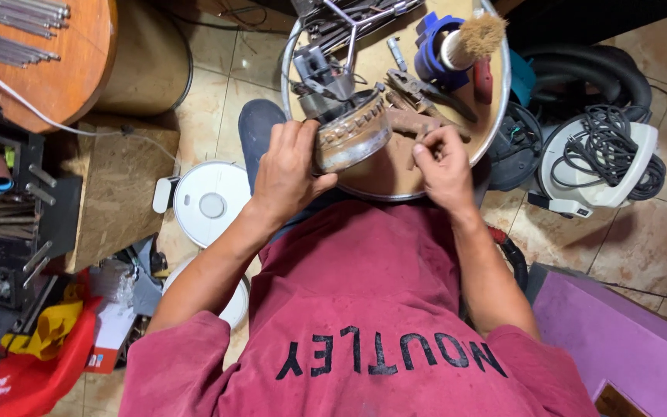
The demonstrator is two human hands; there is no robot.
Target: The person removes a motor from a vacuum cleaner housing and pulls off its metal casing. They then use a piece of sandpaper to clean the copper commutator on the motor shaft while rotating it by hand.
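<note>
My left hand grips a round metal motor part with a ribbed copper-coloured band, holding it tilted at the near edge of a small round wooden table. My right hand is beside it on the right, fingers pinched together close to the part's rim; whether something small sits between the fingertips cannot be told. Dark plastic fittings stick up from the far end of the part. Pliers lie on the table just beyond my right hand.
A blue holder with a bristle brush stands at the table's far side. On the tiled floor lie a white round robot vacuum, a coiled black cable on a white appliance and black hoses. Left are tool racks.
</note>
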